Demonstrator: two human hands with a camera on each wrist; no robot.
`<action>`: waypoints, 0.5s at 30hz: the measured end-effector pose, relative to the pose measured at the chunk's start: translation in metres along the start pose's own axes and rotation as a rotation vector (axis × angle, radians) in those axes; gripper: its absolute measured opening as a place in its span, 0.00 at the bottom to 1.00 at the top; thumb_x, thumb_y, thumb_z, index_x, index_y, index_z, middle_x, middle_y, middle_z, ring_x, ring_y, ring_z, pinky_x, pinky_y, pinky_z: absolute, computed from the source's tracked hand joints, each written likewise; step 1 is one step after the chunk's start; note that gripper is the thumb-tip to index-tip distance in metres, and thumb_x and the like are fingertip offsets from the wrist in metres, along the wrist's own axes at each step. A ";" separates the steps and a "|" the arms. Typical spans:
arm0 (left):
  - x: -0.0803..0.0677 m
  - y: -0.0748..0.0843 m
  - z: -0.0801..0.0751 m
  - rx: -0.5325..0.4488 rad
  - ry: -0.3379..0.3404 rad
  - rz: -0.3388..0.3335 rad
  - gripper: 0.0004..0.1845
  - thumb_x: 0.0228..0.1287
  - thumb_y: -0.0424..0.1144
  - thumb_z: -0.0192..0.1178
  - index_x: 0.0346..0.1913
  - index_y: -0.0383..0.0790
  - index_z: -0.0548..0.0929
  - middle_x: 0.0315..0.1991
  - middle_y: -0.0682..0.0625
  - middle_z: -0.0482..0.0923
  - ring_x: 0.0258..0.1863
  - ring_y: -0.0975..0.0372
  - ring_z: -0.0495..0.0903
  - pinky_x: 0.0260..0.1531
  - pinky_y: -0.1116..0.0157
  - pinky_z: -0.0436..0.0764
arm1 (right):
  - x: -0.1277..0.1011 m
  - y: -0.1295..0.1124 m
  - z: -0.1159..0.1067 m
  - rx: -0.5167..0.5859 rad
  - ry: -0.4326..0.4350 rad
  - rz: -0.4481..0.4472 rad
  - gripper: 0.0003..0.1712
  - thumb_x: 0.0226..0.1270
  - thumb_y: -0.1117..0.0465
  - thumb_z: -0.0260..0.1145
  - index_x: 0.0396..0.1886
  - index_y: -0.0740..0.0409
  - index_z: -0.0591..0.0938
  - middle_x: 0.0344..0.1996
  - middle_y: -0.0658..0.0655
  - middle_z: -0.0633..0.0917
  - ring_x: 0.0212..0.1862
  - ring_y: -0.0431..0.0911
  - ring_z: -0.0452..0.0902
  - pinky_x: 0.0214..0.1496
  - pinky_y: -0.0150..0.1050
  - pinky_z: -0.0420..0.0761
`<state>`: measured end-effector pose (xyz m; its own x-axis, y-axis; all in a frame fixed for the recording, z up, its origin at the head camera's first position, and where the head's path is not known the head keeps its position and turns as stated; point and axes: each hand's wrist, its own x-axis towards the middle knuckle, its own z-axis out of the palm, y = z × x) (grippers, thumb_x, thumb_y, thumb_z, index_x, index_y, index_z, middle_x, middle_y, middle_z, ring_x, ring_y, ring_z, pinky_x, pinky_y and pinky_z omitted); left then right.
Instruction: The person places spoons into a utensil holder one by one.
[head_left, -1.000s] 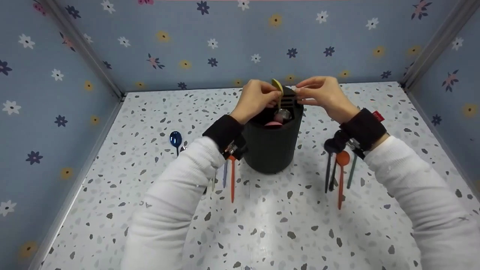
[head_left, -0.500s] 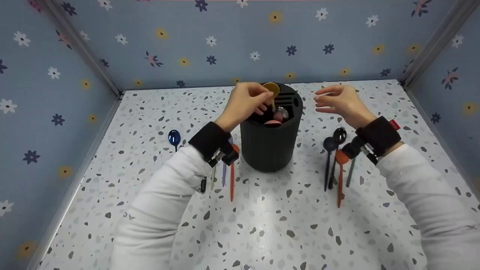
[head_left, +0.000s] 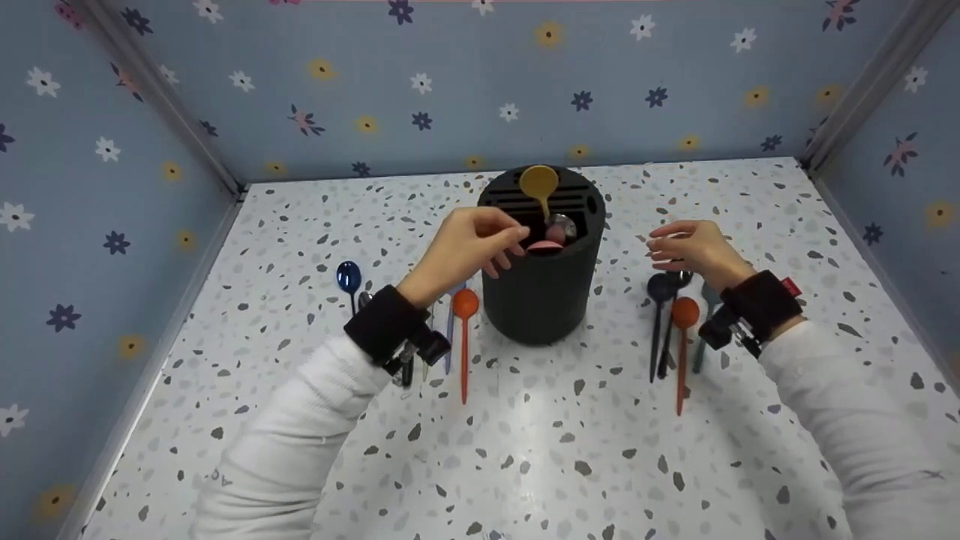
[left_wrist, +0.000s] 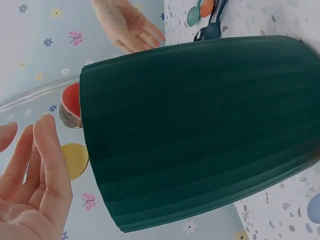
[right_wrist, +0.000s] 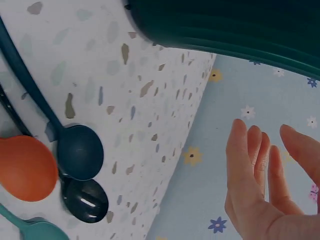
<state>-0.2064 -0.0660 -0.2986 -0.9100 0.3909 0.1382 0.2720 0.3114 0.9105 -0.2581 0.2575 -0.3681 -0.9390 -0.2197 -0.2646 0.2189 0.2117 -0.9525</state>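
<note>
Your left hand (head_left: 472, 244) has let go of the yellow spoon (head_left: 539, 184), now standing in the holder (head_left: 541, 292); both hands, the right hand (head_left: 694, 251) too, have dropped lower, fingers relaxed and empty.

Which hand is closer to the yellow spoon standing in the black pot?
Left. The left hand hovers at the rim of the round black pot, just below-left of the yellow plastic spoon. The right hand is off to the pot's right, above the spoons lying on the table.

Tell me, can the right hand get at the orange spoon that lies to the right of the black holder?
Probably yes. The right hand is open and empty, just above the spoons. The orange spoon lies on top, uncovered, though the dark blue spoon lies close beside it.
</note>
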 end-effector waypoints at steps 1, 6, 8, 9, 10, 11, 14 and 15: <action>-0.003 -0.002 0.000 -0.004 0.001 -0.001 0.11 0.61 0.38 0.55 0.38 0.31 0.80 0.28 0.41 0.80 0.24 0.47 0.77 0.20 0.61 0.80 | 0.000 0.005 -0.002 -0.005 -0.008 0.008 0.24 0.63 0.65 0.56 0.54 0.75 0.63 0.34 0.49 0.78 0.35 0.37 0.78 0.49 0.37 0.78; -0.015 -0.014 0.005 -0.006 0.010 -0.014 0.10 0.60 0.37 0.57 0.36 0.32 0.81 0.26 0.42 0.80 0.23 0.49 0.77 0.19 0.64 0.80 | 0.000 0.026 -0.006 -0.006 -0.007 0.055 0.23 0.64 0.66 0.55 0.54 0.75 0.63 0.32 0.46 0.79 0.33 0.36 0.78 0.49 0.38 0.77; -0.019 -0.018 0.007 -0.006 0.008 -0.014 0.09 0.59 0.37 0.57 0.36 0.32 0.81 0.26 0.43 0.80 0.22 0.50 0.77 0.20 0.64 0.80 | -0.001 0.033 -0.007 -0.007 0.001 0.065 0.22 0.63 0.67 0.55 0.53 0.76 0.64 0.30 0.45 0.79 0.32 0.37 0.78 0.48 0.37 0.78; -0.021 -0.020 0.008 -0.004 0.005 -0.012 0.10 0.59 0.37 0.57 0.36 0.32 0.81 0.26 0.43 0.80 0.23 0.50 0.77 0.20 0.64 0.80 | 0.000 0.037 -0.007 -0.007 0.003 0.072 0.21 0.63 0.67 0.55 0.52 0.75 0.64 0.28 0.45 0.80 0.32 0.37 0.78 0.47 0.37 0.79; -0.023 -0.022 0.009 0.001 0.000 -0.008 0.10 0.59 0.37 0.57 0.36 0.32 0.81 0.26 0.42 0.80 0.23 0.50 0.77 0.21 0.63 0.81 | -0.001 0.040 -0.007 -0.015 0.006 0.075 0.21 0.63 0.66 0.56 0.52 0.75 0.65 0.27 0.45 0.80 0.31 0.37 0.78 0.46 0.36 0.79; -0.025 -0.025 0.010 0.006 -0.007 -0.007 0.10 0.59 0.38 0.57 0.36 0.31 0.81 0.26 0.42 0.80 0.23 0.50 0.77 0.22 0.63 0.81 | -0.001 0.043 -0.007 -0.027 0.008 0.077 0.21 0.63 0.66 0.56 0.51 0.76 0.65 0.27 0.46 0.80 0.31 0.37 0.78 0.45 0.36 0.80; -0.030 -0.032 0.013 0.012 -0.032 -0.002 0.11 0.59 0.37 0.57 0.36 0.30 0.80 0.27 0.40 0.80 0.23 0.50 0.78 0.22 0.63 0.81 | -0.002 0.054 -0.007 -0.040 -0.005 0.082 0.23 0.63 0.67 0.56 0.53 0.79 0.64 0.25 0.46 0.81 0.30 0.37 0.79 0.44 0.36 0.80; -0.032 -0.034 0.014 0.013 -0.039 -0.001 0.11 0.59 0.37 0.57 0.36 0.30 0.80 0.27 0.40 0.80 0.23 0.52 0.78 0.22 0.63 0.81 | -0.002 0.057 -0.007 -0.045 -0.009 0.080 0.25 0.63 0.67 0.56 0.53 0.80 0.63 0.24 0.46 0.81 0.30 0.37 0.79 0.43 0.36 0.80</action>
<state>-0.1825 -0.0771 -0.3396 -0.8976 0.4236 0.1219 0.2755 0.3234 0.9053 -0.2459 0.2769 -0.4207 -0.9164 -0.2087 -0.3415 0.2813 0.2713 -0.9205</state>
